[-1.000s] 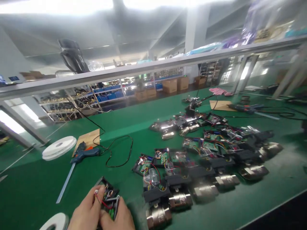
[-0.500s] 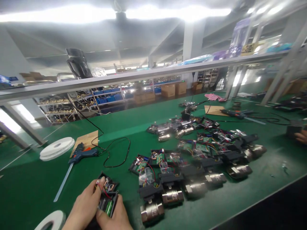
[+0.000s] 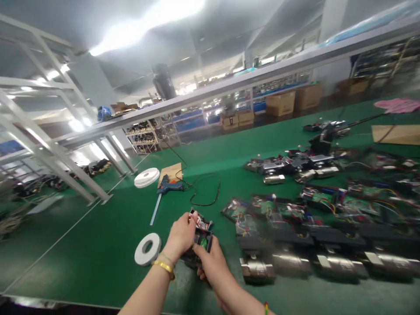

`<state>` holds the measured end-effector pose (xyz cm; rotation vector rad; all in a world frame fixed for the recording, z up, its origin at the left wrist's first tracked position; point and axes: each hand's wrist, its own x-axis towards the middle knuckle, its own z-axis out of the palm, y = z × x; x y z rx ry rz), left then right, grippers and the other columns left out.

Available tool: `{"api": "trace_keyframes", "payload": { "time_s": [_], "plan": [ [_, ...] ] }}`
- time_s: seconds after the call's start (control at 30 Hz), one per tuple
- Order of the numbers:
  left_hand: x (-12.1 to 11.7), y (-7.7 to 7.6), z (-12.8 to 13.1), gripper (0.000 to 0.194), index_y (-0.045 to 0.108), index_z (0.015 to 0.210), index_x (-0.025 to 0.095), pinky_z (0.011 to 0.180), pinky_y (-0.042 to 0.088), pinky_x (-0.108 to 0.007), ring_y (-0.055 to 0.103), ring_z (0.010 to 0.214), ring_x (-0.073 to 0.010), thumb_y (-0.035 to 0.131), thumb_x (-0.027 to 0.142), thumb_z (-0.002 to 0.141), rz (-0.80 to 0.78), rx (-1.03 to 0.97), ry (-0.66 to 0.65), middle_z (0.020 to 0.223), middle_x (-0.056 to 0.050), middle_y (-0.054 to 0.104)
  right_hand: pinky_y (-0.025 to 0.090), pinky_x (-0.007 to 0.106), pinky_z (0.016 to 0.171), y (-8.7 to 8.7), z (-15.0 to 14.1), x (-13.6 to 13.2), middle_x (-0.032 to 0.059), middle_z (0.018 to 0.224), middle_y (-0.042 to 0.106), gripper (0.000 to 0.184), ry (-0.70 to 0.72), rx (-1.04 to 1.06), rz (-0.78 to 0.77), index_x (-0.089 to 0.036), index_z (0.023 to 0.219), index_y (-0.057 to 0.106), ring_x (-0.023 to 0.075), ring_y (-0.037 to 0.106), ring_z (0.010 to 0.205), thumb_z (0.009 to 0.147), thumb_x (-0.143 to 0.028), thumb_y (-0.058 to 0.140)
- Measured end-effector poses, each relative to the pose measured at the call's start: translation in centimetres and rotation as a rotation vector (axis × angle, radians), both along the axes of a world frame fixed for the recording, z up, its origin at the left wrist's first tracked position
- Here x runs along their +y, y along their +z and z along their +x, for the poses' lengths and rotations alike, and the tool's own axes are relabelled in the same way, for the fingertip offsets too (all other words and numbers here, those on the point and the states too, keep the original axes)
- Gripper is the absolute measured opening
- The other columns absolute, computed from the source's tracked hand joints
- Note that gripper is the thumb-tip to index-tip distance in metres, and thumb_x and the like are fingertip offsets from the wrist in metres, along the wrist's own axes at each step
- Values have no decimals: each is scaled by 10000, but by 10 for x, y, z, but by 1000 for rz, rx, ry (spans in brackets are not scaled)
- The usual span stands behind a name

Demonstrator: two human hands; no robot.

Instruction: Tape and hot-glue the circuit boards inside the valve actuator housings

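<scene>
A small opened black actuator housing [image 3: 204, 239], with wires and a green part inside, is held between both hands low in the middle of the head view. My left hand [image 3: 181, 235] grips its upper left side, thumb by the wires. Around its lower right side wrap the fingers of my right hand [image 3: 212, 261], its thumb lying along the front. My palms hide the underside. To the right stand several similar open housings [image 3: 267, 205] mounted on metal valve bodies [image 3: 257, 267], blurred by motion.
Left of the hands lies a white tape roll [image 3: 147, 249]. Beyond it are a blue glue gun [image 3: 168, 186] with its stick and cord, a brown board [image 3: 173, 170] and white discs [image 3: 146, 177]. A raised shelf [image 3: 210, 92] crosses above the green bench [image 3: 98, 245].
My view has swung left, so the bench items and hands sit farther right in the picture. Both hands still grip the housing. More of the bench's left side shows.
</scene>
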<state>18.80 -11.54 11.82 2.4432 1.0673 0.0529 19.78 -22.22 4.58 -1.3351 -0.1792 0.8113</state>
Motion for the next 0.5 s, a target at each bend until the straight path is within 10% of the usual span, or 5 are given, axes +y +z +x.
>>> {"api": "trace_keyframes", "payload": {
  "time_s": [0.5],
  "plan": [
    [7,-3,-14,344,629,1151,160,916,517,-390,674,989,-199,517,441,987,-227,-131,-124,1058,-62,716,350,202,293,10,8,2,7,727,674,327,11,-79,-122,-174,1067,531,102,512,337,852,-386,655]
  ]
}}
